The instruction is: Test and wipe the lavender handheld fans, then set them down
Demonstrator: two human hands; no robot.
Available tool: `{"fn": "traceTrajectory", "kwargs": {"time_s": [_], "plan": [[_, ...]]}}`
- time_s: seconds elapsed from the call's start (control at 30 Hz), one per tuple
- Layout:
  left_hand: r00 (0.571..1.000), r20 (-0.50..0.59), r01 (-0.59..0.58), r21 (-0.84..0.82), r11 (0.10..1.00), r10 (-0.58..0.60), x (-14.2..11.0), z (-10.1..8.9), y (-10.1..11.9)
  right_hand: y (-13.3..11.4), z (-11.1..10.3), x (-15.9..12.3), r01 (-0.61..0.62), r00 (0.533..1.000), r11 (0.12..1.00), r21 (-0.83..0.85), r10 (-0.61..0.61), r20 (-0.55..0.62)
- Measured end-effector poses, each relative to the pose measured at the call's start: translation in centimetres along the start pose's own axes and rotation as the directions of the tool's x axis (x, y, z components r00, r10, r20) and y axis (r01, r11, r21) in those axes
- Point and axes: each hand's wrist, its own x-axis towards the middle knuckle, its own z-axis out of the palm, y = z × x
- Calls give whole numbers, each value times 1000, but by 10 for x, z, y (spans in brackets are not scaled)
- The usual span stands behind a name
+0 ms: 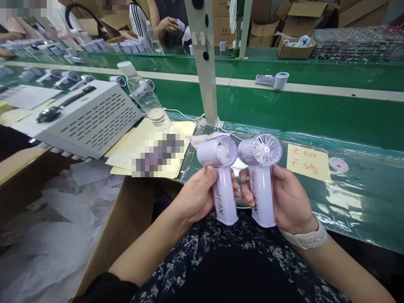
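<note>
- Lilac plastic is seen in both hands: one small fan is grasped by each, and none is released.
- By the left hand (198,189), the left fan (225,193) is held at its handle; the thumb is pressed high, below the head, and fingertips are shown at the far side.
- By the right hand (292,202), the right fan (263,193) is gripped in the same manner, with the thumb at its right side and the fingers curled round to its left.
- Both fans are kept in front of the body, above the lap (192,252), at the near edge of the bench (362,206).
- The long axes of both handles are set almost upright and nearly parallel, the lower ends being slightly turned to the right.
- The two heads are placed side by side, very near; whether they are touched together cannot be told.
- Both round grilles are faced toward the person, so each fan is nearest to its own hand and no arm is crossed.
- Beyond the right fan, to the right, a yellow note (309,162) is laid on the bench.
- To the left, a bottle (148,101) is stood beside a grey case (91,118).
</note>
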Motion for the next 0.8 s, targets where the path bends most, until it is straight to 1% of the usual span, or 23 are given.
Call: {"fn": "traceTrajectory", "kwargs": {"time_s": [0.07, 0.13, 0.23, 0.3, 0.47, 0.6, 0.8], "plan": [[1000, 21, -4, -41, 999, 5, -1, 1, 2, 0, -5, -1, 13, 1000, 997, 81, -11, -27], [999, 43, -13, -60, 998, 16, -3, 2, 5, 0, -10, -1, 75, 995, 990, 117, -66, -76], [998, 53, -17, -25, 1000, 18, -6, 2, 8, 4, -17, -1, 174, 970, 980, 94, -155, -186], [998, 55, -22, 23, 999, 21, -6, 1, 7, 7, -18, 1, 202, 951, 976, 76, -177, -254], [999, 40, -38, 98, 995, 34, -3, -3, 3, 12, -14, 4, 168, 921, 985, 50, -139, -363], [1000, 15, -26, 107, 994, 25, -2, -4, 2, 11, -11, 6, 134, 910, 990, 35, -109, -399], [1000, -9, -12, 77, 997, 12, -1, -4, 2, 10, -7, 7, 129, 886, 991, 25, -104, -452]]}}
